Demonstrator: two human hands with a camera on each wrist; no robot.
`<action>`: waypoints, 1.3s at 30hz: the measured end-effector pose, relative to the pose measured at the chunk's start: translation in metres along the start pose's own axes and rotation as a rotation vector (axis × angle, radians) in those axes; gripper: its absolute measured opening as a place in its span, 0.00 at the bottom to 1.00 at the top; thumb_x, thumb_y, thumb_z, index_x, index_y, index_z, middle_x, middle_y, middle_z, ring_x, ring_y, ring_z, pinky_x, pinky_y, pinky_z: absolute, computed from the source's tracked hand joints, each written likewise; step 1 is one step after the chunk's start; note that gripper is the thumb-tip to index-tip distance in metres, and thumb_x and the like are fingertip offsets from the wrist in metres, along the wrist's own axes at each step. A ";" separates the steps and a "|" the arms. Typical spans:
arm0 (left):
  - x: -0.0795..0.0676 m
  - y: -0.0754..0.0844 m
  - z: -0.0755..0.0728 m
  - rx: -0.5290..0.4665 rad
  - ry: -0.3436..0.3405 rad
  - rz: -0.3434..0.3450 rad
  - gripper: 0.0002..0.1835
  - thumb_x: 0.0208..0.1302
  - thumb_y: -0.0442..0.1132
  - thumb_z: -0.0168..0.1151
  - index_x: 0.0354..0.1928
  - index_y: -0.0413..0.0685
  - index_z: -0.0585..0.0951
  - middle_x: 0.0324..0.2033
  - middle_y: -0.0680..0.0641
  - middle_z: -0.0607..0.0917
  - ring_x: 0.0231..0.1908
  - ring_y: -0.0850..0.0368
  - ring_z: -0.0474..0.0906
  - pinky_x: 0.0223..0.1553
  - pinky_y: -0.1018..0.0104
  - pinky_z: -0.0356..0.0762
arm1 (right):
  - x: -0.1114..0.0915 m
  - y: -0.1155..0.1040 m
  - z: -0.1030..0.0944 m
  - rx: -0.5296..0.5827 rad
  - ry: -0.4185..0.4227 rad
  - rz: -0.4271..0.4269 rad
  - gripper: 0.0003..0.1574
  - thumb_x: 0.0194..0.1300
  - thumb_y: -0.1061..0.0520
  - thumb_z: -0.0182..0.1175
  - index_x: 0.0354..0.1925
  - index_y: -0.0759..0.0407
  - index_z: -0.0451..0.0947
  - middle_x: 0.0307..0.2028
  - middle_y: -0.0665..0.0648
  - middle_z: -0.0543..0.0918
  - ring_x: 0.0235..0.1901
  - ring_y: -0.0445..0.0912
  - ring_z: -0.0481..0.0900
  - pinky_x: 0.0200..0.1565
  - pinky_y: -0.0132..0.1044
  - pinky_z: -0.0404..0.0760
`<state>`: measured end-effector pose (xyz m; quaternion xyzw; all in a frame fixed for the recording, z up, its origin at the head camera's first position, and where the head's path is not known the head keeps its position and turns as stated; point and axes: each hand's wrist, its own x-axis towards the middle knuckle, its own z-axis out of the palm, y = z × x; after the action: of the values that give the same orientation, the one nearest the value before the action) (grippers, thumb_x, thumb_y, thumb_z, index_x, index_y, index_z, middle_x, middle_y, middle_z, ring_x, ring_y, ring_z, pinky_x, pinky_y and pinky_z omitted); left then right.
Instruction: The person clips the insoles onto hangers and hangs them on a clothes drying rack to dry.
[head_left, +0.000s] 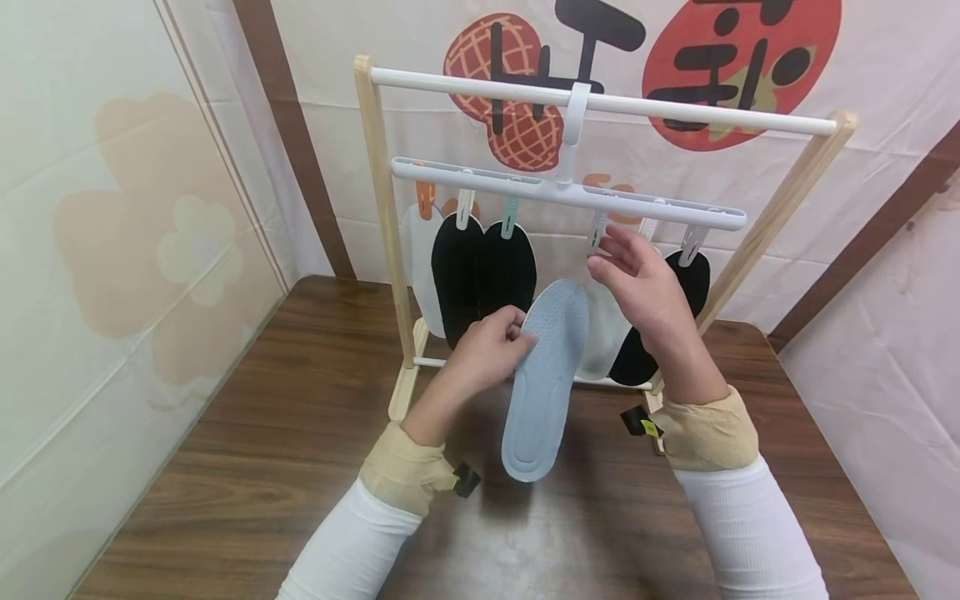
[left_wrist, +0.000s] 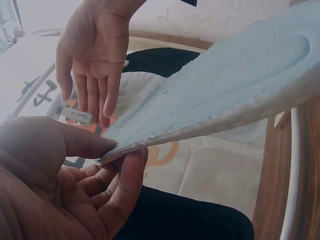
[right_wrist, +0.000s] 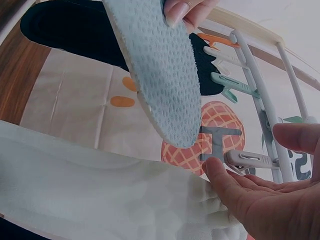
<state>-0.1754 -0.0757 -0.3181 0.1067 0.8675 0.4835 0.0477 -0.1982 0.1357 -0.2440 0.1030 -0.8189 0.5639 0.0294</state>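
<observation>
My left hand [head_left: 491, 348] pinches the edge of a light blue shoe insole [head_left: 547, 383] between thumb and fingers. The insole hangs tilted in front of the rack, its mesh face showing in the left wrist view. Up by a grey clip [right_wrist: 250, 160] on the hanger is my right hand [head_left: 641, 283], thumb apart from its fingers, with nothing gripped. A pale insole [right_wrist: 100, 185] hangs close beside those fingers. Left of the hanger's middle, black insoles [head_left: 506, 271] hang from a white clip [head_left: 465, 208] and a green clip [head_left: 510, 217].
A white hanger bar [head_left: 480, 177] hooks over the top rod [head_left: 697, 110] of a wooden-sided rack [head_left: 382, 208]. At its left end an orange clip [head_left: 425, 200] holds another pale insole [head_left: 422, 283]. Another black insole [head_left: 693, 275] hangs at the right. The rack stands on a brown wooden table [head_left: 262, 467].
</observation>
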 end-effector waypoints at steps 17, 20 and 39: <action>0.008 0.006 -0.004 -0.020 0.003 0.029 0.13 0.74 0.41 0.59 0.54 0.44 0.77 0.37 0.46 0.85 0.31 0.54 0.82 0.34 0.63 0.81 | 0.015 -0.010 0.002 0.073 0.018 0.020 0.35 0.80 0.60 0.46 0.78 0.62 0.50 0.73 0.66 0.64 0.69 0.56 0.70 0.69 0.45 0.68; 0.009 0.007 -0.005 -0.019 -0.001 0.029 0.13 0.74 0.42 0.58 0.54 0.44 0.77 0.38 0.46 0.85 0.31 0.54 0.81 0.34 0.63 0.81 | 0.019 -0.010 0.004 0.103 0.033 0.016 0.33 0.80 0.62 0.44 0.78 0.63 0.51 0.73 0.66 0.65 0.69 0.55 0.70 0.69 0.43 0.69; 0.012 0.007 -0.009 -0.037 0.002 0.022 0.13 0.75 0.42 0.58 0.55 0.44 0.76 0.39 0.45 0.85 0.32 0.52 0.83 0.34 0.63 0.83 | 0.036 -0.008 0.013 0.150 0.128 0.003 0.28 0.81 0.59 0.44 0.74 0.60 0.61 0.70 0.62 0.69 0.64 0.52 0.75 0.66 0.39 0.71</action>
<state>-0.1879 -0.0767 -0.3071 0.1149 0.8573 0.5000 0.0435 -0.2309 0.1160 -0.2352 0.0676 -0.7710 0.6290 0.0728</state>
